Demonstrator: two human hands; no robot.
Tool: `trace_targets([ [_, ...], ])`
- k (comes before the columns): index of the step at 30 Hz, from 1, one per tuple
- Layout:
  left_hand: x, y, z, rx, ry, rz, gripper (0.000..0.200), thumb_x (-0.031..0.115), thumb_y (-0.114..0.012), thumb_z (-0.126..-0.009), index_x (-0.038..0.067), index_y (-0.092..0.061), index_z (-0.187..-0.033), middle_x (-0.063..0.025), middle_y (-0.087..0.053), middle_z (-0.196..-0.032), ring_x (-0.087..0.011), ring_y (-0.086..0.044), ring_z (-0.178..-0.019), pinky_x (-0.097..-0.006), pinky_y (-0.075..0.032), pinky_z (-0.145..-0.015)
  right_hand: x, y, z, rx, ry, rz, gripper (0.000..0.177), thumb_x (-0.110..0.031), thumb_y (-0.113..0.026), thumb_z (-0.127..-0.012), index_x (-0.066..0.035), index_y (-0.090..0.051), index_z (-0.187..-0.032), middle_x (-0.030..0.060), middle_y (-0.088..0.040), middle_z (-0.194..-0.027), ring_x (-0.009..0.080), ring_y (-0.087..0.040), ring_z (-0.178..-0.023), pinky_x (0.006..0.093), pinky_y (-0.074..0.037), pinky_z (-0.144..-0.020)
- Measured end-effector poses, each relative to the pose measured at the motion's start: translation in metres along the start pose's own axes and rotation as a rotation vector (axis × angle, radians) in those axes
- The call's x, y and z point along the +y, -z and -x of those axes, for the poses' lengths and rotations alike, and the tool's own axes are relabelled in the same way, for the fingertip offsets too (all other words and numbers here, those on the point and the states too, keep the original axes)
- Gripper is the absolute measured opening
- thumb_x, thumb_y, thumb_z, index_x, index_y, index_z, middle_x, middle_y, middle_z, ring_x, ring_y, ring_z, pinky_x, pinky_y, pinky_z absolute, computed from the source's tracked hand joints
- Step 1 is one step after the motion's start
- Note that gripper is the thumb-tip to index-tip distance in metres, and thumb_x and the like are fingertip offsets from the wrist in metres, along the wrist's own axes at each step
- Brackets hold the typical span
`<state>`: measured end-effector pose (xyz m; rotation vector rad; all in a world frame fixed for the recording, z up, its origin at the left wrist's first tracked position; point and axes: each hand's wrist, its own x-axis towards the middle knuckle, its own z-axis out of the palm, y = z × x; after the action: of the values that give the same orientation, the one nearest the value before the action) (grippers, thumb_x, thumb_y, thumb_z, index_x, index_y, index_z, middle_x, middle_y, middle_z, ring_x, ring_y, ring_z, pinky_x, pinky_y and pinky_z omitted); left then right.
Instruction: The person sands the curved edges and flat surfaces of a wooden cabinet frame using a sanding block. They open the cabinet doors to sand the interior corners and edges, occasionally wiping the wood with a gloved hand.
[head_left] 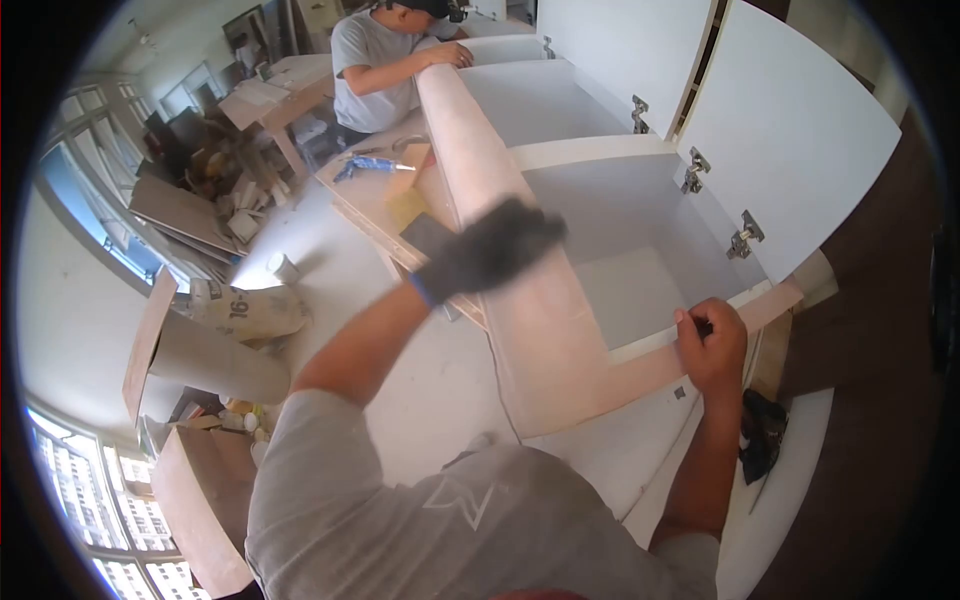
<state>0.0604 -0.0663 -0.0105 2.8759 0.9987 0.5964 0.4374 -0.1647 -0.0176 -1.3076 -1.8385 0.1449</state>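
My left hand (500,248) wears a dark glove and lies across the long, pale pinkish front panel (545,345) of a cabinet. Motion blurs its fingers, so whether anything is under the palm cannot be told. My bare right hand (715,345) is at the cabinet's near end rim (645,372), its fingers curled over the edge and thumb on the inner side. Between the hands lies the grey cabinet compartment (600,230). White doors (800,140) stand raised along the far side on metal hinges (745,235).
A co-worker (375,75) leans over the panel's far end. Left of the panel, a low wooden bench (375,215) carries a blue tool (370,165) and a yellow piece (404,208). A white bucket (283,268), a sack (245,310) and boards (180,220) stand on the left.
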Motion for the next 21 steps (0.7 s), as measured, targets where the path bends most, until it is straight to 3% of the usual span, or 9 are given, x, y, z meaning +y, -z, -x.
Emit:
trace_targets([
  [2, -0.064, 0.006, -0.011, 0.114, 0.035, -0.055, 0.046, 0.019, -0.053, -0.110, 0.003, -0.057, -0.153, -0.0179, -0.064, -0.146, -0.0372, -0.059, -0.128, -0.0491, -0.042, -0.115, -0.014, 0.002, -0.002, 0.014, 0.010, 0.206, 0.024, -0.019, -0.081, -0.090, -0.003, -0.065, -0.082, 0.0157, -0.067, -0.082, 0.0366, -0.064, -0.079, 0.0465, -0.051, -0.076],
  [5, -0.033, 0.013, -0.007, -0.048, 0.045, -0.076, 0.048, 0.022, -0.056, -0.109, 0.008, -0.056, -0.155, -0.0198, -0.064, -0.142, -0.0366, -0.059, -0.133, -0.0498, -0.039, -0.122, -0.031, 0.004, -0.007, -0.004, -0.035, 0.314, 0.035, -0.033, -0.077, -0.096, 0.000, -0.068, -0.085, 0.0176, -0.070, -0.087, 0.0411, -0.064, -0.084, 0.0505, -0.050, -0.093],
  [8, 0.017, -0.014, 0.016, 0.125, -0.417, 0.074, 0.041, 0.023, -0.062, -0.105, 0.011, -0.061, -0.144, -0.0130, -0.067, -0.132, -0.0325, -0.061, -0.126, -0.0503, -0.044, -0.114, -0.031, -0.005, -0.007, -0.068, -0.245, 0.201, 0.047, -0.044, -0.068, -0.102, 0.001, -0.070, -0.090, 0.0199, -0.070, -0.090, 0.0439, -0.063, -0.088, 0.0521, -0.048, -0.099],
  [10, 0.005, -0.007, 0.018, 0.131, -0.353, 0.126, 0.047, 0.025, -0.062, -0.107, 0.012, -0.061, -0.152, -0.0124, -0.065, -0.148, -0.0330, -0.061, -0.131, -0.0506, -0.042, -0.119, -0.041, -0.007, -0.008, -0.108, -0.313, 0.323, 0.054, -0.051, -0.061, -0.105, 0.001, -0.071, -0.093, 0.0214, -0.070, -0.092, 0.0448, -0.062, -0.090, 0.0529, -0.047, -0.101],
  [12, -0.074, -0.017, -0.008, 0.337, -0.238, -0.043, 0.031, 0.019, -0.062, -0.102, 0.007, -0.068, -0.130, -0.0112, -0.069, -0.140, -0.0317, -0.065, -0.116, -0.0477, -0.046, -0.111, -0.042, -0.010, -0.004, -0.054, -0.337, 0.267, 0.057, -0.053, -0.061, -0.104, 0.002, -0.071, -0.092, 0.0225, -0.069, -0.090, 0.0446, -0.062, -0.092, 0.0514, -0.048, -0.098],
  [13, -0.099, -0.002, -0.016, 0.225, -0.132, -0.048, 0.045, 0.016, -0.060, -0.104, 0.008, -0.064, -0.148, -0.0148, -0.065, -0.149, -0.0348, -0.063, -0.123, -0.0466, -0.045, -0.115, -0.041, -0.012, -0.005, -0.018, -0.337, 0.237, 0.058, -0.054, -0.062, -0.104, 0.002, -0.071, -0.092, 0.0230, -0.069, -0.090, 0.0445, -0.062, -0.092, 0.0506, -0.048, -0.097],
  [15, -0.097, -0.002, -0.017, 0.164, -0.032, -0.065, 0.047, 0.017, -0.062, -0.103, 0.009, -0.062, -0.149, -0.0156, -0.064, -0.148, -0.0337, -0.062, -0.126, -0.0473, -0.044, -0.116, -0.041, -0.012, -0.001, -0.026, -0.409, 0.293, 0.058, -0.054, -0.064, -0.103, 0.002, -0.071, -0.092, 0.0225, -0.069, -0.091, 0.0432, -0.063, -0.093, 0.0489, -0.049, -0.092],
  [17, -0.041, -0.003, 0.004, 0.119, -0.130, -0.111, 0.047, 0.018, -0.063, -0.102, 0.009, -0.063, -0.148, -0.0156, -0.066, -0.144, -0.0326, -0.063, -0.124, -0.0483, -0.045, -0.116, -0.040, -0.012, -0.007, -0.020, -0.428, 0.310, 0.057, -0.053, -0.067, -0.101, 0.002, -0.072, -0.092, 0.0218, -0.069, -0.093, 0.0416, -0.063, -0.092, 0.0474, -0.049, -0.089],
  [21, -0.064, -0.016, 0.001, 0.134, -0.254, -0.028, 0.041, 0.024, -0.064, -0.104, 0.016, -0.066, -0.145, -0.0089, -0.066, -0.145, -0.0311, -0.061, -0.132, -0.0541, -0.038, -0.121, -0.030, -0.012, -0.004, -0.024, -0.469, 0.264, 0.050, -0.048, -0.072, -0.099, 0.001, -0.073, -0.094, 0.0200, -0.070, -0.097, 0.0380, -0.065, -0.092, 0.0459, -0.050, -0.086],
])
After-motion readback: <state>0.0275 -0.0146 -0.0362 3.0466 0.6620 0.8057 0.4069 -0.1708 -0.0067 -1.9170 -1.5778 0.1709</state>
